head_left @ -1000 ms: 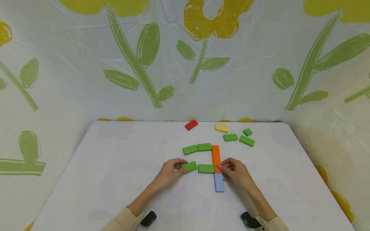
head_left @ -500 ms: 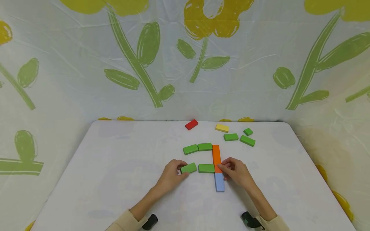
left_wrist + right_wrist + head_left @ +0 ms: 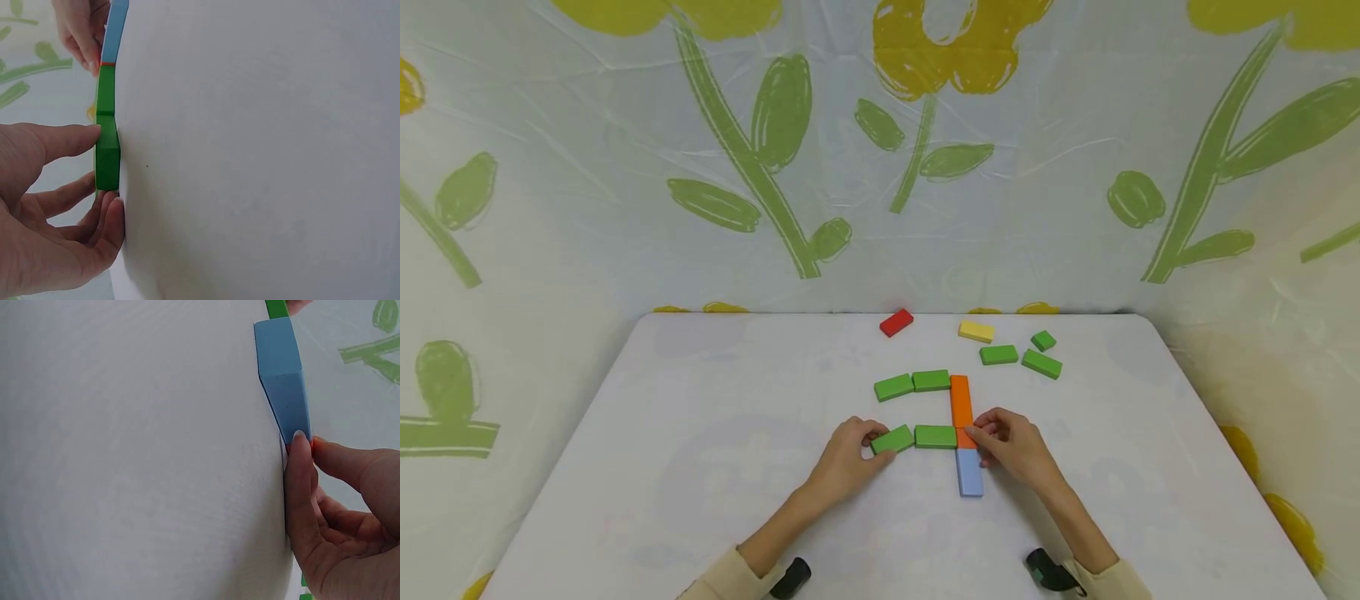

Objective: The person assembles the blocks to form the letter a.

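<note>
My left hand (image 3: 842, 458) pinches a green block (image 3: 892, 440) between thumb and fingers. This block lies at a slant, its right end right at the left end of a second green block (image 3: 936, 437). That one runs straight to a short visible stretch of an orange block (image 3: 966, 440). The thumb of my right hand (image 3: 1018, 446) lies on this orange block, its fingers curled at the right side. In the right wrist view, a fingertip also meets the end of the light blue block (image 3: 284, 369). A longer orange block (image 3: 961, 402) stretches away behind, in line with the blue one.
Two green blocks, one slanted (image 3: 893, 387) and one straighter (image 3: 931, 381), run left from the orange block's far end. Farther back on the white table (image 3: 700, 433) lie a red block (image 3: 897, 322), a yellow block (image 3: 976, 332) and loose green blocks (image 3: 999, 355).
My left hand has shifted its green block slightly toward me and then right, bringing its end up to the neighbouring green block. The right hand stays in place.
</note>
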